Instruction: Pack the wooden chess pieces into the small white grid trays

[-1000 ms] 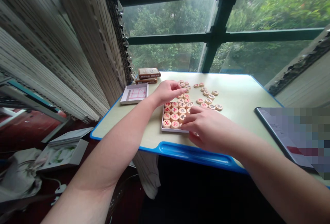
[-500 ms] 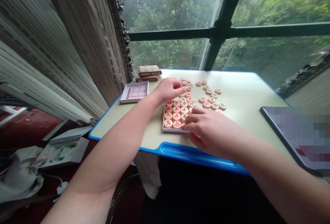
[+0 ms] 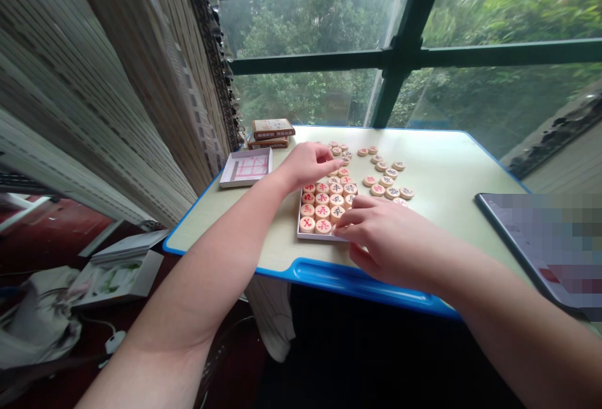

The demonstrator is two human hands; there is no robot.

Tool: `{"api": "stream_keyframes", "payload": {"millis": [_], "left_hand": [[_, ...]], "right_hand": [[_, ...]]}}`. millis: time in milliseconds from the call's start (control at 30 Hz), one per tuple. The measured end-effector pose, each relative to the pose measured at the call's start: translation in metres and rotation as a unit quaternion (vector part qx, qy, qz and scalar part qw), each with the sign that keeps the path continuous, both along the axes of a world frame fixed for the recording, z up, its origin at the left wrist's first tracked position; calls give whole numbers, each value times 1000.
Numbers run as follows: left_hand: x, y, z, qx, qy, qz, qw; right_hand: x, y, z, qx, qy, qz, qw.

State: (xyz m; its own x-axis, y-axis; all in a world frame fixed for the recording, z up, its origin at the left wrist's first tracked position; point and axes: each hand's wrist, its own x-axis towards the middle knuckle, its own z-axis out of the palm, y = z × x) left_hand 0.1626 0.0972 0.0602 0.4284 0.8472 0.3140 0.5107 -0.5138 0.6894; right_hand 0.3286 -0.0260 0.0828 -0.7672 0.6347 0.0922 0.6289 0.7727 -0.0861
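Observation:
Round wooden Chinese chess pieces (image 3: 322, 211) with red and black characters stand in rows inside a shallow white box (image 3: 320, 237). My right hand (image 3: 376, 227) bends over the box's front right part, its fingers closed around a piece at the front row; that piece is mostly hidden. Beyond the box, my left hand (image 3: 308, 164) reaches palm down to the loose pieces (image 3: 345, 172), its thumb tip beside one of them. Its fingers are curved with a gap between them, and I see nothing held there.
More loose pieces (image 3: 392, 193) lie spread right of the box. A white box lid (image 3: 247, 167) with a red grid and two stacked boxes (image 3: 273, 128) sit at the table's back left. A tablet (image 3: 531, 252) lies at right. The table (image 3: 451, 158) has a blue rim.
Both hands stay almost where they were. My right hand has shifted very slightly to the right at the box's front row. The view has tilted a little.

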Motion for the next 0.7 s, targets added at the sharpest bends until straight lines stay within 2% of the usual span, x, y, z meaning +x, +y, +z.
{"api": "stream_keyframes", "payload": {"millis": [267,500,700], "left_hand": [[0,0,-1,15,26,4,1000],[2,-1,-2,7,29,4,1000],[3,1,-5,20,55,7,998]], "right_hand": [[-3,-2,2,-15,-37,-18,999],[-3,0,-2,1,-21,-10,1000],[-3,1,-2,-14,-10,-8,1000]]}}
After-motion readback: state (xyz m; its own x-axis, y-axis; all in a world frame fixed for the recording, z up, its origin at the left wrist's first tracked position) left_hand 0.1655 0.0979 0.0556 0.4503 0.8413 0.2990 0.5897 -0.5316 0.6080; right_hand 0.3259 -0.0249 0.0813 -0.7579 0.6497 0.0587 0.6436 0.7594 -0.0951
